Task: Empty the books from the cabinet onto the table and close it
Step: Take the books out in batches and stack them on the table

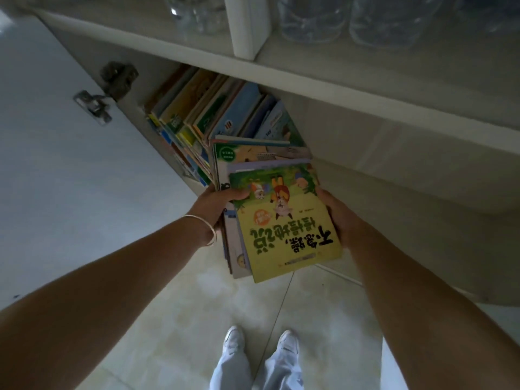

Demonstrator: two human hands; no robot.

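Observation:
A stack of thin children's books [284, 220], topped by a yellow-green cover with cartoon animals, is held flat between both hands in front of the low cabinet compartment [351, 130]. My left hand [219, 202] grips the stack's left edge, thumb on top. My right hand [339, 218] grips its right edge. Several more books [208, 114] stand leaning in the left part of the open compartment. The table is out of view.
The white cabinet door [70, 153] stands open on the left, its metal hinge [97, 104] showing. A shelf above [365, 68] holds clear glass or plastic vessels [315, 21]. Pale floor tiles [295, 305] and my feet [261, 342] lie below.

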